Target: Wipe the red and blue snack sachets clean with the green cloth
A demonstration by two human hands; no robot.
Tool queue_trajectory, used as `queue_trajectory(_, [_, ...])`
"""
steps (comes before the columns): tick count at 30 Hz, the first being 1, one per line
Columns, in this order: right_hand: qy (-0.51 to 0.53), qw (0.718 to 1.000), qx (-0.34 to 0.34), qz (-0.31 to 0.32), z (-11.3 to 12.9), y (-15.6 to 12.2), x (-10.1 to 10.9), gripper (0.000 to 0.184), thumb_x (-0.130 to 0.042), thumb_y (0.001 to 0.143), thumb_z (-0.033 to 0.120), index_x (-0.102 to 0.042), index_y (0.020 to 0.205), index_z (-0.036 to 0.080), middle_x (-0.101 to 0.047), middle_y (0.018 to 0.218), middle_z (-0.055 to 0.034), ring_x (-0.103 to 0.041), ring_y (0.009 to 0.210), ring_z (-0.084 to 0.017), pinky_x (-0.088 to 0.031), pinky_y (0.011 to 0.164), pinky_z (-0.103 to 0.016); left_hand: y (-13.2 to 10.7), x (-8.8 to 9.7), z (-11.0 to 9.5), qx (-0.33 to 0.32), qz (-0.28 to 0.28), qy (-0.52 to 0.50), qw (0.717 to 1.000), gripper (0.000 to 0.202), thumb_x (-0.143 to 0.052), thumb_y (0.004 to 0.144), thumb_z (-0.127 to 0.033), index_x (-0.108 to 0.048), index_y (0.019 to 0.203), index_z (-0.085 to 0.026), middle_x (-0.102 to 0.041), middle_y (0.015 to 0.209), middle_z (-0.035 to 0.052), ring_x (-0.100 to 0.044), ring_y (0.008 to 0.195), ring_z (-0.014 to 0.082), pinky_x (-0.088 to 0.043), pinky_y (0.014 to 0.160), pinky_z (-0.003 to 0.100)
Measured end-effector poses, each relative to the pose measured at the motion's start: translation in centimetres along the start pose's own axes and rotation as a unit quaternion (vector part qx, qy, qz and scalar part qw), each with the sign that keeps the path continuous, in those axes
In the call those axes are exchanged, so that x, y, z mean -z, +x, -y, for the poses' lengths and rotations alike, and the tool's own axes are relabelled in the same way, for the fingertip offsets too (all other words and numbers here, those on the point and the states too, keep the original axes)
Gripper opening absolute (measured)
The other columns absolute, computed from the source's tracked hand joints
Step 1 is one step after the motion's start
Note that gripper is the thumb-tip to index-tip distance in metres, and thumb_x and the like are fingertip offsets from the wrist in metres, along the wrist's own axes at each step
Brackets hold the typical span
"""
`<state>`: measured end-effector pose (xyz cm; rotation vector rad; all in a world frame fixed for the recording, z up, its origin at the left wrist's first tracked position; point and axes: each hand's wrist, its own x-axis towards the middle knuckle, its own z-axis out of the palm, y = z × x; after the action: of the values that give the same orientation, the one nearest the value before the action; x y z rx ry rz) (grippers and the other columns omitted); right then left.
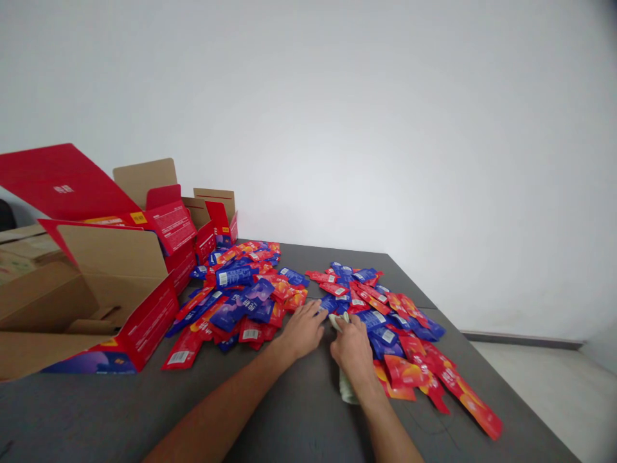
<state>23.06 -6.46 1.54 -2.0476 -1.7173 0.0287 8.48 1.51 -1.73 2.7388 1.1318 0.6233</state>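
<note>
Right hand (351,346) grips cloth (346,390) beside right packet pile (372,319); left hand (303,329) loosely open, between that and left packet pile (243,303).

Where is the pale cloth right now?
In the head view, the pale cloth is just right of centre, held in the right hand, beside the right pile of packets.

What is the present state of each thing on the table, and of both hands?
Near box: open, flaps spread
Far box: open, back flap up
Left packets: loosely heaped, overlapping
Right packets: loosely spread, overlapping
Cloth: bunched, partly hidden
Left hand: fingers extended beside packets
Right hand: fingers curled on cloth
</note>
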Motion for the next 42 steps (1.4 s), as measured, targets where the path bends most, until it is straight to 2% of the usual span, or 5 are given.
queue_trajectory(7, [0.015, 1.0, -0.013, -0.008, -0.8, 0.4, 0.0, 0.043, -0.054, 0.077, 0.011, -0.072, 0.114, 0.022, -0.06, 0.115, -0.012, -0.056, 0.104, -0.025, -0.042, 0.092, -0.031, 1.3, -3.1, -0.3, 0.062, 0.069, -0.049, 0.994, 0.059, -0.045, 0.092, -0.038, -0.043, 0.146, -0.015, -0.038, 0.155, 0.016, -0.03, 0.145, 0.0328, -0.027, 0.116, 0.054])
queue_trajectory(16, [0.053, 0.996, 0.068, -0.009, 0.1, 0.1, -0.5, 0.046, -0.047, 0.081, 0.006, -0.071, 0.118, 0.022, -0.059, 0.12, -0.0114, -0.056, 0.108, -0.024, -0.044, 0.096, -0.03, -7.1, 0.9, 1.7, 0.0, 0.0, -0.157, 0.988, 0.026, -0.051, 0.09, -0.024, -0.069, 0.109, -0.023, -0.063, 0.126, 0.0072, -0.052, 0.124, 0.0221, -0.037, 0.111, 0.038])
queue_trajectory(24, [0.104, 0.974, 0.197, 0.052, 4.5, -2.3, -2.2, 0.043, -0.046, 0.087, 0.006, -0.069, 0.118, 0.025, -0.058, 0.122, -0.0092, -0.052, 0.111, -0.022, -0.042, 0.099, -0.031, -6.9, 1.4, 3.4, 0.113, -0.032, -0.274, 0.955, 0.039, -0.066, 0.066, -0.015, -0.066, 0.105, -0.02, -0.064, 0.107, 0.0051, -0.059, 0.103, 0.0228, -0.047, 0.091, 0.034])
queue_trajectory(37, [-0.056, 0.995, 0.061, 0.049, 2.2, -1.1, -1.7, 0.046, -0.052, 0.073, 0.001, -0.073, 0.107, 0.023, -0.056, 0.121, -0.0099, -0.05, 0.108, -0.026, -0.044, 0.092, -0.031, -7.4, 0.5, 4.0, 0.17, -0.025, -0.267, 0.948, 0.077, -0.068, 0.065, -0.018, -0.049, 0.139, -0.019, -0.06, 0.13, 0.0097, -0.055, 0.121, 0.0251, -0.038, 0.109, 0.038])
queue_trajectory(42, [-0.038, 0.986, 0.15, 0.063, 3.6, -1.9, -1.9, 0.047, -0.051, 0.074, 0.001, -0.07, 0.11, 0.024, -0.055, 0.125, -0.0075, -0.047, 0.114, -0.024, -0.043, 0.092, -0.029, -7.3, 0.2, 4.0, 0.173, -0.036, -0.268, 0.947, 0.076, -0.068, 0.065, -0.017, -0.049, 0.138, -0.02, -0.061, 0.13, 0.0095, -0.054, 0.121, 0.0255, -0.038, 0.109, 0.039])
